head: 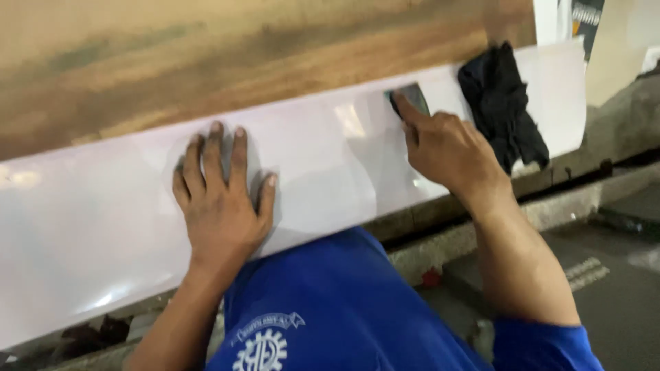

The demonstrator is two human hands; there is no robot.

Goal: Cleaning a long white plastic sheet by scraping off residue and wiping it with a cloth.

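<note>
Left hand (220, 199) lies flat, fingers spread, pinning the white panel (103, 220) across the surface; right hand (443, 148) pinches a small grey pad (412, 96) against it — a slip could scuff the gloss, and the black rag (502, 103) sits near the edge.

A crumpled black cloth (505, 103) lies near the right end of the scene, its lower edge reaching toward a rough concrete ledge (550, 206) that runs diagonally across the frame. Behind, a brown wood-grain panel (240, 62) fills the upper part of the view, streaked in tan and darker bands. At lower right, dark grey pavement (619, 295) carries faint pale markings, and a small red object (431, 277) sits in the gap just below the ledge.
</note>
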